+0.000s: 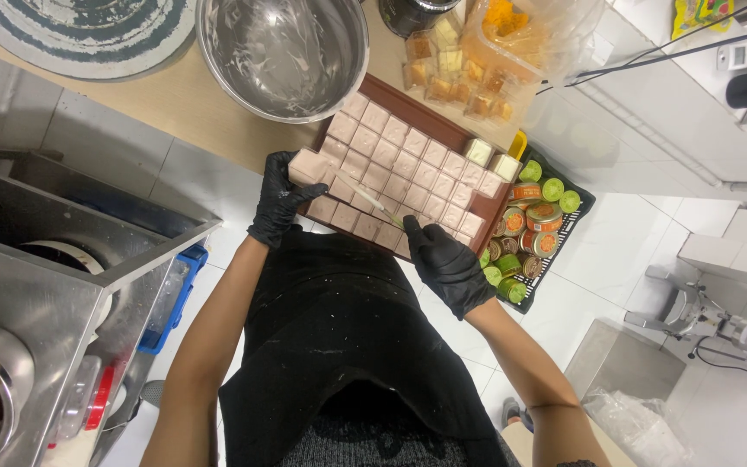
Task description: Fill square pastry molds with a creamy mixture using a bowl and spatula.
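Slicing across a slab of pale pink squares, already scored into a grid, which is lying in a brown tray on the counter edge just in front of the person.
- Knife: thin blade lying diagonally over the near rows; right hand, black-gloved, is clenching its handle.
- Left hand, black-gloved, is gripping the tray's near left corner, fingers curling over a corner square, apparently steadying things against the cut.
- Two cream-coloured pieces are sitting at the tray's far right end, apart from the pink ones.
- Steel bowl, smeared inside, is standing just beyond the tray.
- Black crate of small green-and-orange-lidded tins is sitting just to the right, touching the tray.
- Clear boxes of yellow and brown cubes are standing behind the tray.
- Steel appliance is filling the left side.
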